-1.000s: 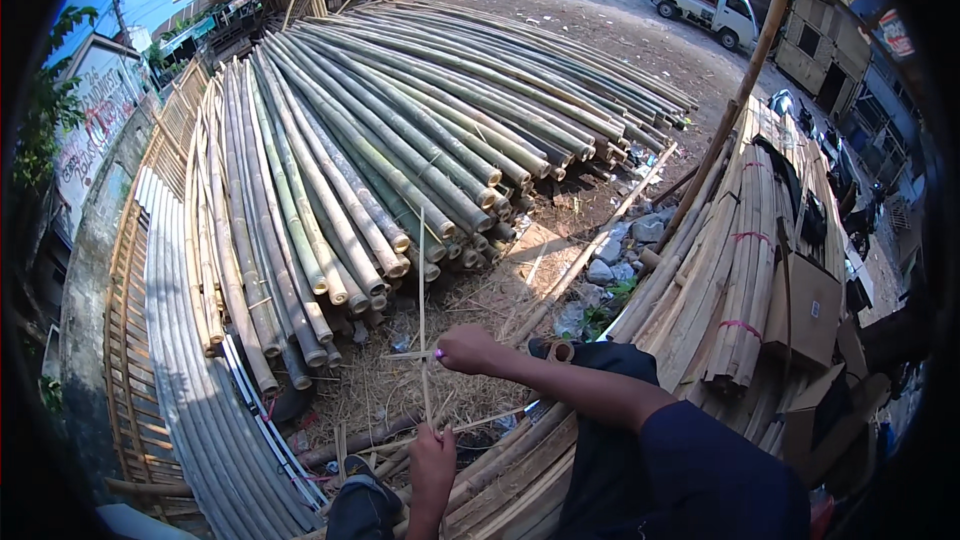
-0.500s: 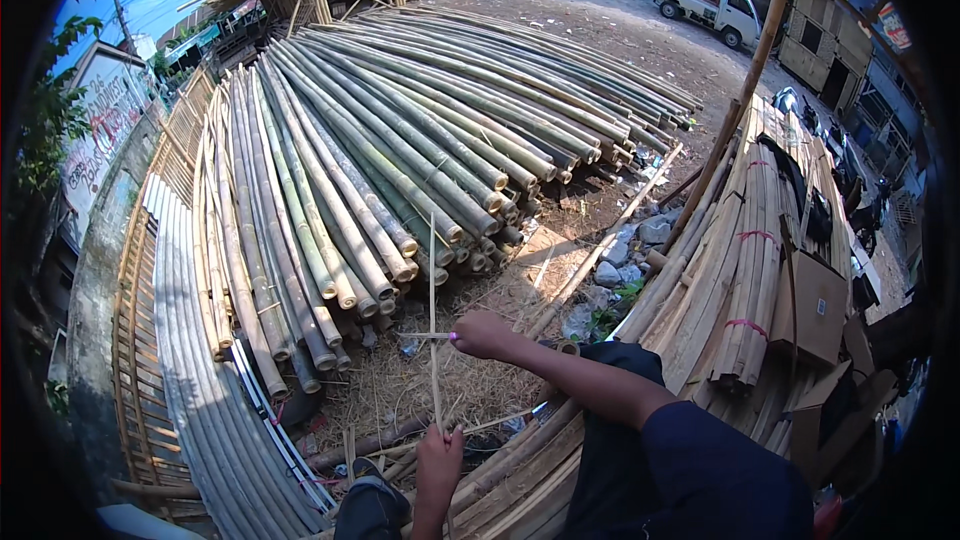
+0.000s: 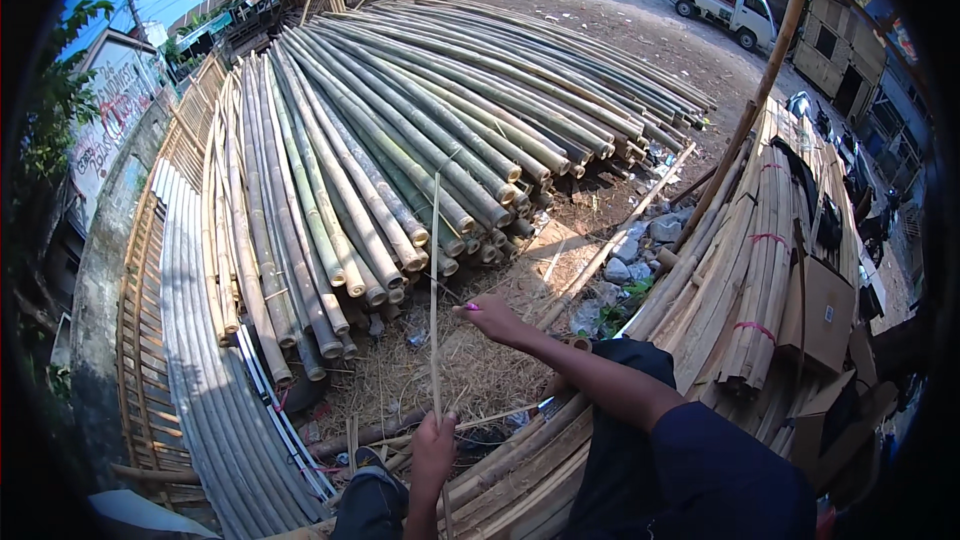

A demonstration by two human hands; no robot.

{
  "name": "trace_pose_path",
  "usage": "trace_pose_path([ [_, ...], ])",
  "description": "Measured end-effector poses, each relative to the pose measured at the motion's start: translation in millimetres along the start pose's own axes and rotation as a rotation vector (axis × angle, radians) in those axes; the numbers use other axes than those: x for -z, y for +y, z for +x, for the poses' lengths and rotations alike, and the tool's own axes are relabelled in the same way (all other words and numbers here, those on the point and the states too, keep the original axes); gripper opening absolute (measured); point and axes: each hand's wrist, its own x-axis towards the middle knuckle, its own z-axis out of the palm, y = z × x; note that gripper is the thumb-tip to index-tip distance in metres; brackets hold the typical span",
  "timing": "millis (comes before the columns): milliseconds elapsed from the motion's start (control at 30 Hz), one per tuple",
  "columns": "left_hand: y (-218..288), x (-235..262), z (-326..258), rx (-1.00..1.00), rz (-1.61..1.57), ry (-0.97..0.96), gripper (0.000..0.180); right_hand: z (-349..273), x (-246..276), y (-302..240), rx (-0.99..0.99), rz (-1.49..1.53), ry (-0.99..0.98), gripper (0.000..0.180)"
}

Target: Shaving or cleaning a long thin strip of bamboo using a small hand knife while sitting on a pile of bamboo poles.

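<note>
Your fingers (image 3: 437,432) on the left hand (image 3: 433,450) are clenched around the lower part of a thin bamboo strip (image 3: 434,290), which stands nearly upright between your knees. Your right hand (image 3: 492,318) reaches across just beside the strip at mid-height, fingers curled and pointing at it; you cannot tell whether they pinch it. Below the strip lies dry straw (image 3: 470,370) on the ground. Beyond it, a wide stack of long bamboo poles (image 3: 400,140) fans away from you. To your right sit bundles of split bamboo (image 3: 770,250), and a small white truck (image 3: 725,8) stands far off.
</note>
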Motion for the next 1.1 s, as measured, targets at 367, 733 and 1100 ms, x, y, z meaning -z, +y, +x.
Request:
trace_pose_path([
  [367,-3.3,9.2,6.8,0.186,-0.631,-0.154,0.032,-34.4,-38.0,-64.9,-0.034,0.674,-0.428,0.030],
  [733,-8.0,19.6,15.7,0.213,-1.033,-0.333,0.026,-34.9,-25.7,-66.9,0.057,0.504,-0.517,0.040],
  [1100,-6.7,13.2,15.8,0.236,-1.038,-0.353,0.028,-25.1,-34.4,-44.5,0.129,0.462,-0.130,0.038],
])
